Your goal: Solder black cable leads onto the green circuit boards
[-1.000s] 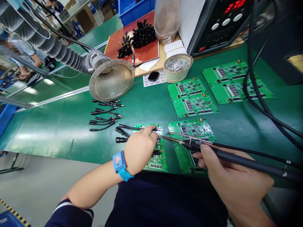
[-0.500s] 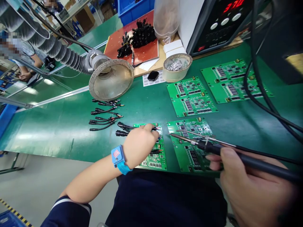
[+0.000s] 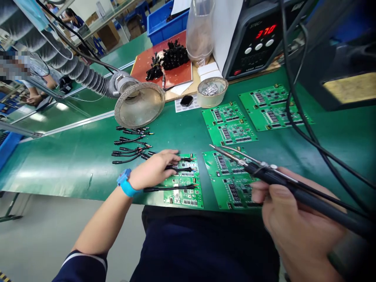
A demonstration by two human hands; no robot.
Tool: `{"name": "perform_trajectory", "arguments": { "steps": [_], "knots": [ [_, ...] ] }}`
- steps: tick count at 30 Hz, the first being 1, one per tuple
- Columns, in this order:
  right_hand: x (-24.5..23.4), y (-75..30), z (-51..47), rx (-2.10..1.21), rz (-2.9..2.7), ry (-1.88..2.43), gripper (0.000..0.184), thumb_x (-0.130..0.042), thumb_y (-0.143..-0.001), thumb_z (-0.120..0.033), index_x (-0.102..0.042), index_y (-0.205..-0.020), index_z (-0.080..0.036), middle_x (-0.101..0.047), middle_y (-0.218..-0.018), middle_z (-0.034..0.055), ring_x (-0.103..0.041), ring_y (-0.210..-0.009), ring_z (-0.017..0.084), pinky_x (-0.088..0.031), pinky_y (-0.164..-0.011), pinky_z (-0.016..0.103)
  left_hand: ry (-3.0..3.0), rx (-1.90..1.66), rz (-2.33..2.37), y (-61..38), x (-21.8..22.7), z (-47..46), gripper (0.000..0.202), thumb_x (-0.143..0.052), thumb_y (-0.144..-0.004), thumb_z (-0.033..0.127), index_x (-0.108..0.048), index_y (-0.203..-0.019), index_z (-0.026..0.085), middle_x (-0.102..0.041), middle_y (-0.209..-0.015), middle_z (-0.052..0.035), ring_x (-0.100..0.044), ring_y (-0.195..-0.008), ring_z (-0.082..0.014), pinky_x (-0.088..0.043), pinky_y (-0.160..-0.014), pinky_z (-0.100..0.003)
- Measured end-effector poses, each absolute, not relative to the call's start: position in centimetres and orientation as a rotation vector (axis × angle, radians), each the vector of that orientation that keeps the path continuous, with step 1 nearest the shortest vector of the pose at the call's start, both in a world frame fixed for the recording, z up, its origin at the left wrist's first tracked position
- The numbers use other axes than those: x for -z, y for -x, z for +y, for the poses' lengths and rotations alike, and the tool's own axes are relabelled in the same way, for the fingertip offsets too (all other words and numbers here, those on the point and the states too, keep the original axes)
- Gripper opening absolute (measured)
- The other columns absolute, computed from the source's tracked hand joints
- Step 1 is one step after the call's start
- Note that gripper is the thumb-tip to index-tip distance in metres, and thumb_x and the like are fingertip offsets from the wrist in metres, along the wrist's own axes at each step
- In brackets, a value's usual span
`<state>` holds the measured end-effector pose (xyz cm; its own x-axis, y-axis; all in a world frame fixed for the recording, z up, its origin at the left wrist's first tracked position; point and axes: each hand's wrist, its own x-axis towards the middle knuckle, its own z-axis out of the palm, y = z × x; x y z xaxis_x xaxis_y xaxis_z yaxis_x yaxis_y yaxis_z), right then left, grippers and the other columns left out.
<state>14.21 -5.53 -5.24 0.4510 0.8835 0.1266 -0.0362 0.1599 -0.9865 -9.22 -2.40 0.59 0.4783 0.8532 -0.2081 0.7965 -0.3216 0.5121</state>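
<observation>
My left hand, with a blue wristband, lies over the left part of a green circuit board. Its fingers are stretched out, partly covering the black cables that cross the board. One cable runs clear of the fingers, its wire end on the board's right side. My right hand is wrapped round the black handle of a soldering iron. The iron's tip points left, above the top edge of a second circuit board, with a thin metal tube alongside it.
More circuit boards lie beyond. Loose black cables are at the left, under a fume extraction hood. Behind stand a tape roll holding silvery bits and a soldering station showing 370. Black cords hang at the right.
My left hand has drawn back to the left from the cable ends, its bent fingers now straightened. The iron's tip has risen away from the right-hand board. The camera view has shifted slightly.
</observation>
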Motion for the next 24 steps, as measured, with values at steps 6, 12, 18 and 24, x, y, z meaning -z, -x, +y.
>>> {"name": "perform_trajectory", "arguments": {
  "steps": [6, 12, 18, 24],
  "knots": [
    [5.1, -13.6, -4.8, -0.872, -0.892, 1.128, 0.029, -0.064, -0.069, -0.026, -0.059, -0.096, -0.020, -0.062, -0.063, 0.0001, -0.051, -0.042, 0.012, -0.043, -0.040, 0.028, -2.365, -0.549, 1.532, 10.3, -1.9, -4.1, 0.022, -0.049, -0.086, 0.022, -0.058, -0.106, 0.017, -0.063, -0.097, -0.0046, -0.058, -0.089, -0.0122, -0.046, -0.082, -0.026],
    [4.6, -12.4, -4.8, -0.981, -0.869, 1.122, 0.034, -0.064, -0.071, -0.029, -0.056, -0.103, -0.021, -0.064, -0.067, 0.0010, -0.054, -0.047, 0.012, -0.048, -0.047, 0.029, -2.335, -0.707, 1.592, 5.3, -2.0, -7.3, 0.038, -0.039, -0.091, 0.022, -0.040, -0.129, 0.019, -0.049, -0.079, -0.0025, -0.047, -0.070, -0.0121, -0.044, -0.066, -0.024],
    [4.6, -10.7, -5.0, -0.976, -0.877, 1.197, 0.036, -0.066, -0.069, -0.027, -0.058, -0.103, -0.020, -0.065, -0.083, 0.0054, -0.062, -0.067, 0.014, -0.053, -0.064, 0.029, -1.871, -0.819, 1.538, 2.3, 0.0, -6.9, 0.033, -0.050, -0.086, 0.026, -0.054, -0.117, 0.015, -0.057, -0.078, -0.0037, -0.051, -0.074, -0.0146, -0.044, -0.070, -0.025],
    [5.0, -10.7, -4.9, -1.072, -0.934, 1.057, 0.039, -0.066, -0.069, -0.020, -0.055, -0.106, -0.024, -0.064, -0.086, 0.0010, -0.062, -0.080, 0.012, -0.053, -0.072, 0.023, -1.622, -0.927, 1.478, 2.3, 0.3, -6.6, 0.022, -0.056, -0.082, 0.026, -0.065, -0.100, 0.018, -0.064, -0.076, -0.0023, -0.058, -0.071, -0.0136, -0.047, -0.068, -0.024]
  ]
}}
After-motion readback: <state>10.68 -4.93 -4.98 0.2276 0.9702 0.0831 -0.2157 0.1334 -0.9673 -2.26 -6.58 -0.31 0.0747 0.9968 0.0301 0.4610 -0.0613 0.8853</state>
